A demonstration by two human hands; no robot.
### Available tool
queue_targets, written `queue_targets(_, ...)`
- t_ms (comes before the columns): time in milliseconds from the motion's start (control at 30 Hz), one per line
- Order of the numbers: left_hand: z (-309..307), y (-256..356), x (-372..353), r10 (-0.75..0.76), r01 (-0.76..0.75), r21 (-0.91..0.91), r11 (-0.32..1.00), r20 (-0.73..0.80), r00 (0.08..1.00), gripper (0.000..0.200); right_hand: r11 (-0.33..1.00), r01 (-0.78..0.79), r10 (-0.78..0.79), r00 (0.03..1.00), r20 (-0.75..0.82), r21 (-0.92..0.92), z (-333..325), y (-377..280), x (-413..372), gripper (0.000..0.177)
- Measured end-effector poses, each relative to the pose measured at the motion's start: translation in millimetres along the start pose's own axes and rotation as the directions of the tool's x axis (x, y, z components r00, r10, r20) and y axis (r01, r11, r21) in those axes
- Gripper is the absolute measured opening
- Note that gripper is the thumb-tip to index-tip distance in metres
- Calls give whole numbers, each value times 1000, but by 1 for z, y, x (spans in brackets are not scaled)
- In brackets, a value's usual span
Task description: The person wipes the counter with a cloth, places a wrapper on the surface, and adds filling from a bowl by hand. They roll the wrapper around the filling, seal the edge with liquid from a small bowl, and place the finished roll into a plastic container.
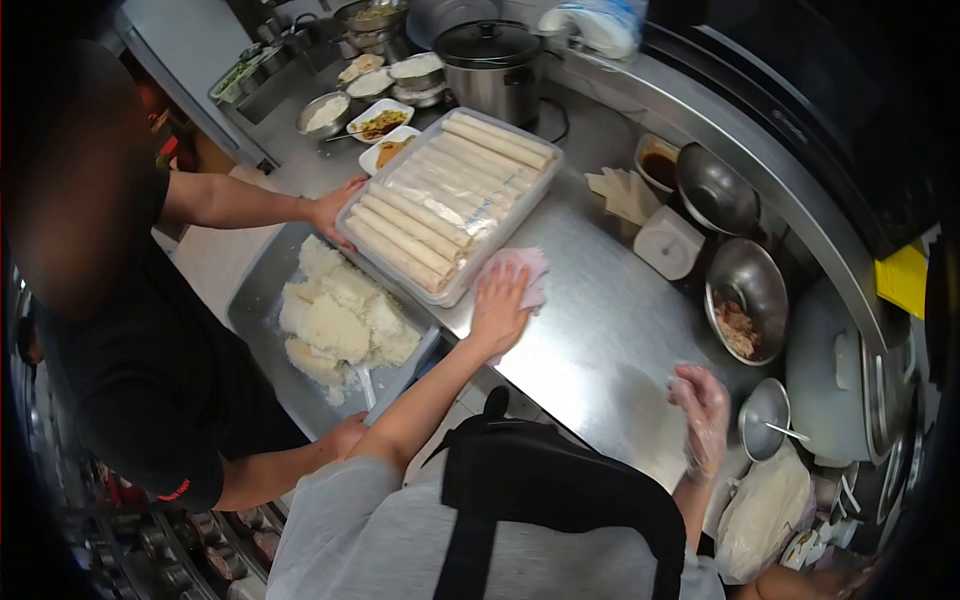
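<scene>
My left hand (500, 305) lies spread flat on a pink cloth (533, 277), pressing it against the steel counter (600, 330). The cloth sits beside the near corner of a clear plastic tub (447, 297) that holds several long pale rolls (400, 240) under plastic film. My right hand (703, 410) wears a clear glove and hovers over the counter's right part, its fingers curled; whether anything is in them I cannot make out. A steel bowl with a spoon (765, 420) is close to its right.
A co-worker at the left has one hand (335, 210) at the tub and the other (345, 435) by a grey bin (270, 290) of white food. Bowls and a cooker (488, 75) stand behind. A scale (668, 243) and a bowl of meat (745, 300) are at right.
</scene>
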State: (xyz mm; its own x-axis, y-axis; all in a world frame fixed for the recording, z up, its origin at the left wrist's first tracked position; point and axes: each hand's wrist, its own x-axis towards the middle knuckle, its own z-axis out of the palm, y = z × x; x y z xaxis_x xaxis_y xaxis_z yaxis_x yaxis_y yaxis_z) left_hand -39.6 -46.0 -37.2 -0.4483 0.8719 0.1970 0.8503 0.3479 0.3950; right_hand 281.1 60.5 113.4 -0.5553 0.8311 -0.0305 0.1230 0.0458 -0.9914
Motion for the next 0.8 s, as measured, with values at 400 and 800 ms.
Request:
queue_targets(400,68,200,0,586,-571,-132,810,220,780,59,999,-7,28,894,-447,49,-25,-18,-95,22)
queue_targets(800,66,166,-83,832,-708,-445,549,206,515,57,999,-54,53,953,-299,6,-36,-12,-69,25)
